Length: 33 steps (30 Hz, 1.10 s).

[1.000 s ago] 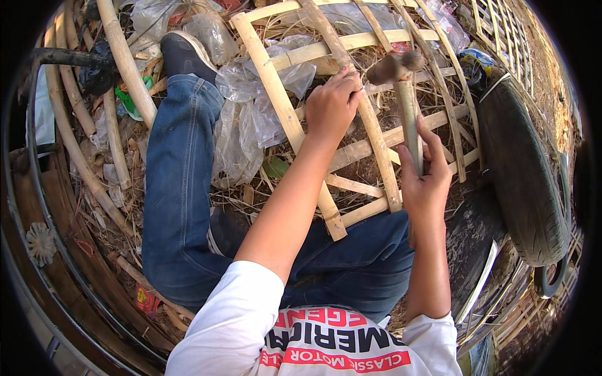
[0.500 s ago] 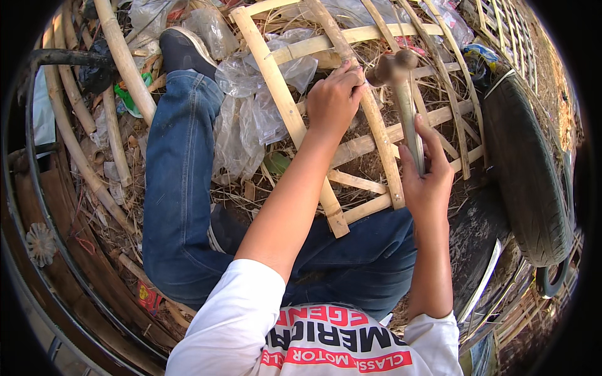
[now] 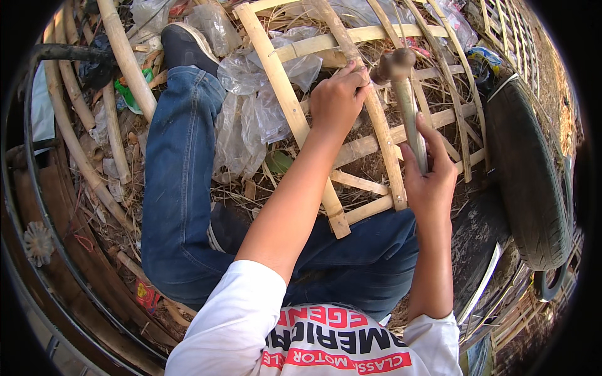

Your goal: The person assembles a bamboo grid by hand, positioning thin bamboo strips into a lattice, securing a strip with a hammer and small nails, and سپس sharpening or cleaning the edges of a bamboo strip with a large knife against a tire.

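Little has shifted: the left hand pinches a bamboo slat, the right hand grips a hammer beside it, so the work seems no further along.

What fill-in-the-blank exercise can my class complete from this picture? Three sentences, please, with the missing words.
1. The right grip holds a ____ by its handle.
2. The jeans are ____ in colour.
3. The tyre appears on the ____ side of the view, beyond the left grip.

Missing words: hammer; blue; right.
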{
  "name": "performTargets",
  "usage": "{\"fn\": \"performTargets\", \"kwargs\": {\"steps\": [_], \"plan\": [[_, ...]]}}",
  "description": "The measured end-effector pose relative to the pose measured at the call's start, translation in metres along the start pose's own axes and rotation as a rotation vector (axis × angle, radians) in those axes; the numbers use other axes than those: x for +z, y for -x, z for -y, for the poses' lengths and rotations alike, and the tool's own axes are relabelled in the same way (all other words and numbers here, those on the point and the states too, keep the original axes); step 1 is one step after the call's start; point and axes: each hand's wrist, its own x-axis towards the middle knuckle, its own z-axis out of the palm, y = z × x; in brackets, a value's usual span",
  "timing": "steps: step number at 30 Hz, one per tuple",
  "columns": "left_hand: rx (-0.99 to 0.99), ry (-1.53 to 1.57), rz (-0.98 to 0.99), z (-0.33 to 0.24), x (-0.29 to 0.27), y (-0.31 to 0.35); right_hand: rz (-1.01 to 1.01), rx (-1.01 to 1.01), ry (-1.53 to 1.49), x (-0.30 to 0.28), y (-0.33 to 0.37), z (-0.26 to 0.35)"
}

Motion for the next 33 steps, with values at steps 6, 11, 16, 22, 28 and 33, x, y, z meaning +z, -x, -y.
{"fn": "performTargets", "kwargs": {"steps": [6, 11, 16, 22, 28, 33], "plan": [[0.068, -0.021, -0.038, 0.003, 0.002, -0.006, 0.024, 0.047, 0.029, 0.006, -0.006, -0.010], [0.017, -0.005, 0.006, 0.000, 0.002, 0.001, -0.140, -0.069, -0.095, -0.005, 0.007, -0.003], [0.028, -0.019, -0.020, 0.001, 0.000, -0.006, 0.015, 0.029, -0.015, 0.001, -0.007, -0.003], [0.043, 0.028, -0.040, 0.002, 0.003, -0.001, -0.005, -0.041, 0.062, -0.001, -0.003, 0.000], [0.014, -0.038, 0.029, 0.004, 0.002, 0.000, -0.068, 0.113, -0.079, -0.023, 0.026, 0.005], [-0.010, 0.005, 0.051, -0.002, -0.002, -0.001, -0.194, 0.244, -0.016, -0.073, 0.095, -0.035]]}}
